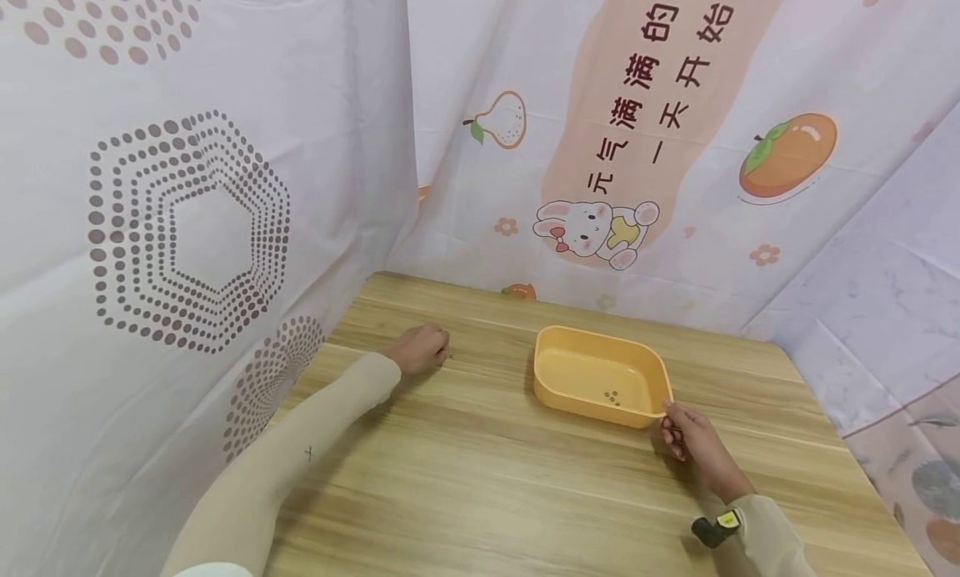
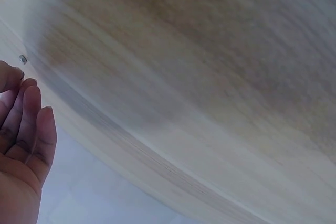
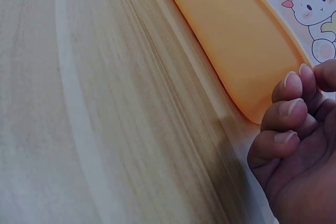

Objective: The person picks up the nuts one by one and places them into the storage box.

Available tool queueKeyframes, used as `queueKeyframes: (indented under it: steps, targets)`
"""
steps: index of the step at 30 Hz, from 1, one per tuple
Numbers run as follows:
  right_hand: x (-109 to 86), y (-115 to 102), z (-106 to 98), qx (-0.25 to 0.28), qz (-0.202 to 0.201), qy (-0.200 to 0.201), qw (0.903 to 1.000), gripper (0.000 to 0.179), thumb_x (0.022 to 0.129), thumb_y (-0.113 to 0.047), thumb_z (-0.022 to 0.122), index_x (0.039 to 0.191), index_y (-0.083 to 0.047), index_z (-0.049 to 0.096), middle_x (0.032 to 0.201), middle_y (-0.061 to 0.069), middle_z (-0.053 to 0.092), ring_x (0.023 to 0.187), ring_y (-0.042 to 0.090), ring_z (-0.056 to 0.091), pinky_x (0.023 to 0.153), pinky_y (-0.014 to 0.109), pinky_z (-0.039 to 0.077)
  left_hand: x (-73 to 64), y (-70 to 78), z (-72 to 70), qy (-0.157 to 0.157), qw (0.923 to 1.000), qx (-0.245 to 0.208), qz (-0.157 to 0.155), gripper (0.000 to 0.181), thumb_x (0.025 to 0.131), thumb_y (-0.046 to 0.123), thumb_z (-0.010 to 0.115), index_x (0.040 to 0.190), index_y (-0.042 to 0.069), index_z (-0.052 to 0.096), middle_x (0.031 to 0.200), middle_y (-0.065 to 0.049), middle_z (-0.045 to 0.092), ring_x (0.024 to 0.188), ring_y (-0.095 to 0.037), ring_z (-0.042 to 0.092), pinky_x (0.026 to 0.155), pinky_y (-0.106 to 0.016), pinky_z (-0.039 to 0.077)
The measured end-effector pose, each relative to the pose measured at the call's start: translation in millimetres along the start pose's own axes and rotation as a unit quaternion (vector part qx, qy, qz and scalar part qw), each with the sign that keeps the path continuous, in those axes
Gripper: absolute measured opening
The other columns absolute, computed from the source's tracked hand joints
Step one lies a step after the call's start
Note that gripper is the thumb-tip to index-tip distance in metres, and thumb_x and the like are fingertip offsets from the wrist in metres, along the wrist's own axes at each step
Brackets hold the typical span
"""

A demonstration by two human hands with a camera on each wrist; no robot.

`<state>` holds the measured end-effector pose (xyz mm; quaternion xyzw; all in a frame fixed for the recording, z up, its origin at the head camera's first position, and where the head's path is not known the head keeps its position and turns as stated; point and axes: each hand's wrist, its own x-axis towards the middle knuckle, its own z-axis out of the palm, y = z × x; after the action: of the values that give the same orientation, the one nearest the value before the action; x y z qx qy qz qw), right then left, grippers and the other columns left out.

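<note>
My left hand (image 1: pixel 422 349) is low over the table at the left, thumb and forefinger pinched together. A dark sliver of a small metal piece (image 2: pixel 22 76) shows between those fingertips in the left wrist view; it looks like a nut. Just beyond them a small metal nut (image 2: pixel 22 59) lies on the wood. My right hand (image 1: pixel 692 438) pinches the near right corner of a shallow yellow plastic tray (image 1: pixel 547 393), its other fingers curled below the rim. Several small metal nuts (image 1: pixel 612 398) lie on the tray's floor, toward the near side.
The wood-grain table (image 1: pixel 465 485) reaches back to a printed curtain (image 1: pixel 465 227) with a cartoon rabbit and fruit. Another curtain (image 1: pixel 315 185) hangs along the left edge, close to the left arm. A pale marbled sheet (image 1: pixel 885 310) hangs at the right.
</note>
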<state>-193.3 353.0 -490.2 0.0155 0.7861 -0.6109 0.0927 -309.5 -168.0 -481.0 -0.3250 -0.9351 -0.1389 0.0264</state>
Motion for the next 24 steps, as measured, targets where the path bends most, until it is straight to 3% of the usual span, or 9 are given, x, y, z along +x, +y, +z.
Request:
queueKeyframes:
  steps: [7, 24]
  targets:
    - [-0.3, -1.1, -0.5, 0.007, -0.002, -0.005, 1.0000, 0.047, 0.110, -0.046, 0.043, 0.085, -0.007, 0.051, 0.067, -0.002, 0.052, 0.052, 0.008, 0.043, 0.048, 0.023, 0.038, 1.0, 1.8, -2.5, 0.000, 1.0000, -0.008, 0.003, 0.017, 0.103, 0.006, 0.060, 0.086, 0.007, 0.064, 0.077, 0.003, 0.056, 0.069, -0.011, 0.050, 0.067, -0.026, 0.051]
    - [0.0, 1.1, -0.4, 0.012, -0.013, -0.010, 0.9998, 0.047, 0.111, -0.043, 0.043, 0.084, -0.006, 0.052, 0.066, -0.002, 0.053, 0.050, 0.008, 0.043, 0.046, 0.023, 0.037, 8.0, 14.6, -3.6, 0.025, 0.9993, -0.012, 0.025, 0.017, 0.101, 0.001, 0.056, 0.088, 0.008, 0.064, 0.079, 0.004, 0.057, 0.069, -0.010, 0.050, 0.067, -0.026, 0.050]
